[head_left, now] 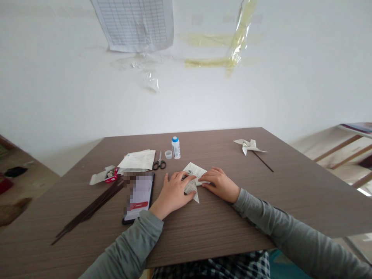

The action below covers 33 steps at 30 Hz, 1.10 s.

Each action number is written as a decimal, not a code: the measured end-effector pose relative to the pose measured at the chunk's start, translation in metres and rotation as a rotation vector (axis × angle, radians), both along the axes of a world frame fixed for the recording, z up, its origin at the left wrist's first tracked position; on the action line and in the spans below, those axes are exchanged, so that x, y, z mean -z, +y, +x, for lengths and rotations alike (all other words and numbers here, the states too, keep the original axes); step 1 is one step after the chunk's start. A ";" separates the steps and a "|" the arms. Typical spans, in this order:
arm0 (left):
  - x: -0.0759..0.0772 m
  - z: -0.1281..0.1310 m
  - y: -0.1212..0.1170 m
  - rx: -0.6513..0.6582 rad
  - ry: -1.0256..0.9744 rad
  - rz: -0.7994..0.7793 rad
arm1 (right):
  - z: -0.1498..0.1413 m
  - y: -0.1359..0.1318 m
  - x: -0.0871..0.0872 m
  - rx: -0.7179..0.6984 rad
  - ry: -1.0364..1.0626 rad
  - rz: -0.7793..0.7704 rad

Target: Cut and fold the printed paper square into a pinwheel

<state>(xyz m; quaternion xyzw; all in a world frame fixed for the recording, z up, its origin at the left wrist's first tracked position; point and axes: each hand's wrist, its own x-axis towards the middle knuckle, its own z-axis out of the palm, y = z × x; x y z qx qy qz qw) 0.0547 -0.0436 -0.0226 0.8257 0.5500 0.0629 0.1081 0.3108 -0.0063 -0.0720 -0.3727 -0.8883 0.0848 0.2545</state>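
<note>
A folded piece of printed paper (195,170) lies on the brown wooden table (232,217) in front of me. My left hand (173,193) rests flat on its left part, fingers stretched out over the fold. My right hand (220,183) presses on its right edge with the fingers together and lying flat. Both sleeves are grey-green.
A finished paper pinwheel on a dark stick (250,146) lies at the far right. Scissors (159,162), a small white glue bottle with a blue cap (176,147), a little cup (168,154), loose papers (138,159), a phone (139,197), a small red box (111,175) and dark sticks (90,209) lie to the left.
</note>
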 end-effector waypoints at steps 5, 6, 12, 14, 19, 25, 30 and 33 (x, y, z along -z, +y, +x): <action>0.000 0.000 -0.001 -0.002 0.024 -0.013 | 0.001 0.002 0.003 0.004 -0.005 0.036; 0.000 0.000 -0.001 -0.003 0.024 -0.018 | 0.002 0.003 0.004 0.005 -0.007 0.047; -0.003 0.001 -0.001 -0.004 0.031 -0.036 | 0.004 0.004 0.007 -0.011 -0.012 0.068; -0.004 0.002 -0.001 -0.006 0.040 -0.035 | 0.004 0.004 0.007 -0.013 -0.008 0.063; -0.006 0.004 -0.001 -0.005 0.047 -0.028 | 0.003 0.003 0.006 -0.006 0.005 0.069; -0.009 0.003 -0.004 0.006 0.035 -0.022 | 0.002 0.002 0.003 -0.015 0.016 0.050; -0.007 0.002 -0.003 0.013 0.020 -0.005 | 0.002 0.003 0.005 -0.014 0.025 0.057; -0.005 0.001 -0.001 0.005 0.030 -0.027 | 0.003 0.004 0.006 -0.018 0.026 0.027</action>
